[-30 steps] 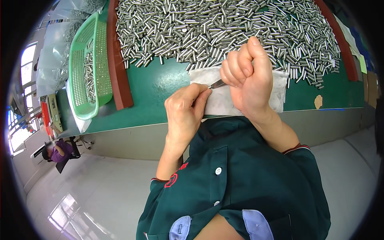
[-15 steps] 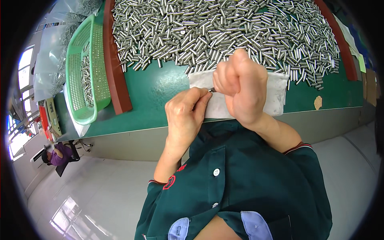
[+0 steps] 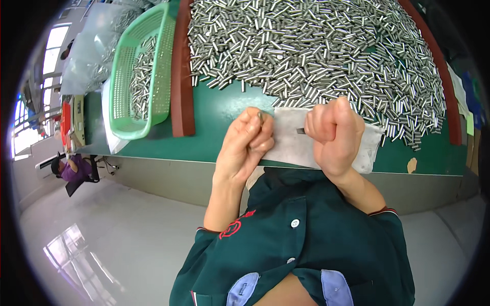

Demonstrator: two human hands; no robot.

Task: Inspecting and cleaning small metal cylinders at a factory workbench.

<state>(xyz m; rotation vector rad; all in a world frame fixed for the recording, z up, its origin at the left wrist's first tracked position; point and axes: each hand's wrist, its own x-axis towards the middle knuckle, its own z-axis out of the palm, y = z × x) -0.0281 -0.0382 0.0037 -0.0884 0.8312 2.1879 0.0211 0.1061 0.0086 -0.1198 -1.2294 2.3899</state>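
My left hand point(image 3: 246, 140) is closed above the green table point(image 3: 217, 109), its thumb and forefinger pinching a small metal pin point(image 3: 261, 117) that shows only at its end. To the right, my right hand point(image 3: 338, 135) makes a fist around a small tool with a flat dark metal tip point(image 3: 300, 131); the rest of the tool is hidden by the fingers. The tip points toward my left hand, with a gap between them. Beneath the hands lies a whitish cloth point(image 3: 288, 149). Just beyond it spreads a large heap of short shiny metal pins point(image 3: 316, 51).
Red-brown bars point(image 3: 182, 97) point(image 3: 450, 102) flank the heap. Left of it stands a light green perforated basket point(image 3: 162, 76) with pins inside, beside clear plastic bags point(image 3: 87, 61). A tan flake point(image 3: 412, 165) lies near the front edge. A seated person in purple point(image 3: 76, 169) is farther left.
My hands have come apart; the tool tip was touching or close to the left fingertips before. The left hand has turned its fingers upward. The whole view has shifted, so the table sits farther right.
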